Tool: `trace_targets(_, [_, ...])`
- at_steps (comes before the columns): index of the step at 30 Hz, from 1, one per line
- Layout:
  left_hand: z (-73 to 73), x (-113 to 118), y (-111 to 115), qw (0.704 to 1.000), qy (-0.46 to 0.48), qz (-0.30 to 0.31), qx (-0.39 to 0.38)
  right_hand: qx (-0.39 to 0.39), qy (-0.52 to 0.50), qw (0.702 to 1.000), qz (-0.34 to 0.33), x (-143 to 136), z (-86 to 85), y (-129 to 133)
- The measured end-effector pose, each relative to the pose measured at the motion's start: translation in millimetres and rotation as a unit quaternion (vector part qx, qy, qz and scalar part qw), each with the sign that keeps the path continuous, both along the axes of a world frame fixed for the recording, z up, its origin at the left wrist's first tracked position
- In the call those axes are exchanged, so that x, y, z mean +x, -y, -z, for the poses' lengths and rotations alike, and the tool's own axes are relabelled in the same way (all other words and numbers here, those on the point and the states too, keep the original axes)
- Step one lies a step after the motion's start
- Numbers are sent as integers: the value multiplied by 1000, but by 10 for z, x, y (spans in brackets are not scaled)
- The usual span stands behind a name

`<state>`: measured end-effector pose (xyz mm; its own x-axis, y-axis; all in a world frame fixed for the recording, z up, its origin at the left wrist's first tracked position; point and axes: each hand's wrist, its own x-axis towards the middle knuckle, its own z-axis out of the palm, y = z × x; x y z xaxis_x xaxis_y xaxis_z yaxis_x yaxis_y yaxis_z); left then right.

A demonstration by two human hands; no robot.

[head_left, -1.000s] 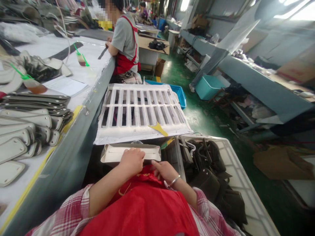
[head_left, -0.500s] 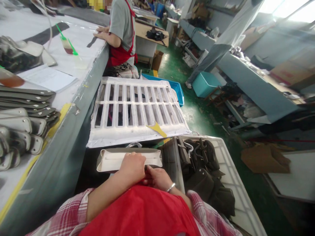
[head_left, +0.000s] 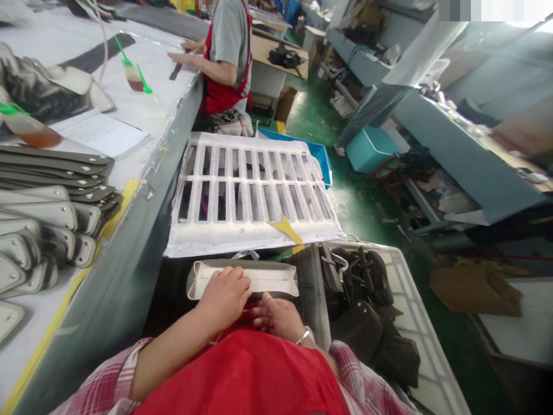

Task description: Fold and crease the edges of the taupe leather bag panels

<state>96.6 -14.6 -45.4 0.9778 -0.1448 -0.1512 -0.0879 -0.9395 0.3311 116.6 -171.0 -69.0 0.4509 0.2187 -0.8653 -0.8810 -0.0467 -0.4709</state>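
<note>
A dark olive bag (head_left: 247,266) with a pale lining stands in front of my lap, its long opening facing up. My left hand (head_left: 225,294) lies over the near rim with its fingers bent into the opening, closed on the edge. My right hand (head_left: 281,318) is just right of it, close to the bag's near side. Its thumb points up and stands apart from the loosely curled fingers, and I see nothing between them. The bag's lower part is hidden by my hands and the red apron (head_left: 246,374).
Beyond the bag is a white slatted rack (head_left: 254,230) with a yellow piece (head_left: 286,229) on it. A pale crate (head_left: 425,323) of dark bags stands at right. The worktable (head_left: 142,167) at left bears stacked pieces and glue bottles. A co-worker (head_left: 228,52) stands at the table.
My right hand has drawn slightly away from my left, and its fingers have loosened. My left hand stays on the bag's rim. The whole view has shifted a little.
</note>
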Motion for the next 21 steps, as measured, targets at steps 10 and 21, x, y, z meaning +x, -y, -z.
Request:
trace_targets(10, [1, 15, 28, 999, 14, -15, 25, 9, 36, 999, -22, -105, 65, -251])
trace_targets(21, [0, -306, -592, 992, 115, -49, -33, -11, 21, 999, -30, -142, 13, -481])
